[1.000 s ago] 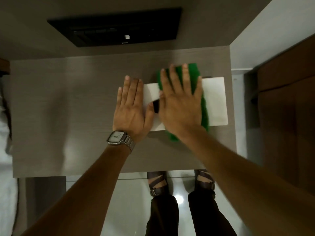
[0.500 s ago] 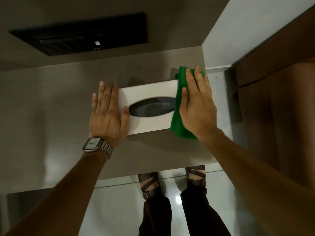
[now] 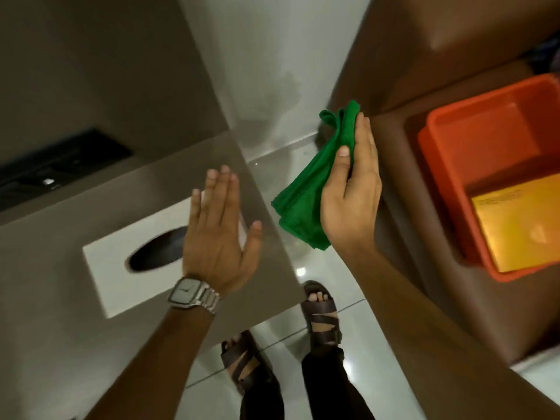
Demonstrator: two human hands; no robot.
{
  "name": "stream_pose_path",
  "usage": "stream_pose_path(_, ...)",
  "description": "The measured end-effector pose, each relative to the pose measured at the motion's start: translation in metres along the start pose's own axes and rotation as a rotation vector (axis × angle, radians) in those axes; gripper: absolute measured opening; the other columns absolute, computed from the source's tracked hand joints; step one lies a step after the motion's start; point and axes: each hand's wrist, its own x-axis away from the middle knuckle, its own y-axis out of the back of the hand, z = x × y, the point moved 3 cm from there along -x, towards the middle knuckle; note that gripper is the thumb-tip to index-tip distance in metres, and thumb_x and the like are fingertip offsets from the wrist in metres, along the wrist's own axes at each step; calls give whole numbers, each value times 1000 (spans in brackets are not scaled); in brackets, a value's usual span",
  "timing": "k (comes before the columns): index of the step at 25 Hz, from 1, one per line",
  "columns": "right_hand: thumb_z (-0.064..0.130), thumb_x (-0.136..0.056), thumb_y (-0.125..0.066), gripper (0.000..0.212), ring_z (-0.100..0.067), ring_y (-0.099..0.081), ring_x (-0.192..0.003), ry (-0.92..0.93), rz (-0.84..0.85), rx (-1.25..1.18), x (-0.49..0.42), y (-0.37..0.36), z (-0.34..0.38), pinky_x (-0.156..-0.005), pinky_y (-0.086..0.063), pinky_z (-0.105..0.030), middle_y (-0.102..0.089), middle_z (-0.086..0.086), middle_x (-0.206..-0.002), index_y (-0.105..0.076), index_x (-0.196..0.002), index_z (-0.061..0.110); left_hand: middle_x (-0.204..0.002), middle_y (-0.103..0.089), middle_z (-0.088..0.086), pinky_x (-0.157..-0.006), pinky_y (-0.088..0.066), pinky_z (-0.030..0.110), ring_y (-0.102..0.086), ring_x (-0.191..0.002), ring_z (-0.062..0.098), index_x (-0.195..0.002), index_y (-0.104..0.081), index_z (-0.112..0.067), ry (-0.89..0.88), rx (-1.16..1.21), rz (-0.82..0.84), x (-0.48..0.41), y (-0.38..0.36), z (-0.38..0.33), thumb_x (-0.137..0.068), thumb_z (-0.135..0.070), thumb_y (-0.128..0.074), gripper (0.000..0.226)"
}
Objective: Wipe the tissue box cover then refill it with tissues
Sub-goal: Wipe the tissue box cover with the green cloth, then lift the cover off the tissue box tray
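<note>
So the white tissue box cover [image 3: 121, 268] is lying flat on the grey-brown surface [image 3: 54, 328], oval slot facing up, sitting near the surface's right edge. The left hand [image 3: 219, 234] is spread wide open over the right end of the cover, palm down, fingers straight and fanned a bit, thumb sticking out toward the right; it's not gripping anything, and I honestly can't tell if the palm is pressing on the cover or just floating above it. There's a silver square-faced watch [image 3: 189, 294] on that wrist, and the forearm runs in from the bottom left. The right hand [image 3: 351, 189] is off the surface entirely, out over the floor gap to the right, arm stretched forward. It's got the green cloth [image 3: 306, 201] pinched between thumb and fingers, the fingers pretty straight and pointing away, with the cloth bunched and hanging out to the left of the palm. Further right there's an orange tub [image 3: 448, 165] on a brown ledge, with something yellow [image 3: 521, 225] inside. Sandalled feet [image 3: 321, 313] on the glossy tile floor below.
</note>
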Motion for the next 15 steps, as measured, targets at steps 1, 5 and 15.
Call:
stream_pose_path(1,10,-106,-38,48,-23,-23,-152,-3,-48,9,-15,21,0,-123,-21,-39,-31,-11,-162,-32,-154,6,-162,-17,18,-123,-6,45,-8,-151,27,-153,-21,2,-59,21,32,-19,-8,-33,-92,-43,-35,76)
stream_pose_path(5,9,-106,-38,47,-26,-29,-150,-8,-302,36,-69,95,-10,-121,-24,-42,-34,-16,-159,-33,-152,0,-162,-20,17,-123,-7,44,-11,-151,26,-153,-23,-1,-249,100,93,-78,-36,-137,-93,-43,-34,74)
stream_pose_path(15,24,-109,-28,51,-33,-10,-153,-546,-495,216,-176,176,-109,-125,-8,-45,-19,-11,-166,-19,-158,14,-163,-16,16,-123,-6,42,-6,-152,26,-154,-19,-1,-455,-42,350,-124,-113,-247,-92,-56,-29,83)
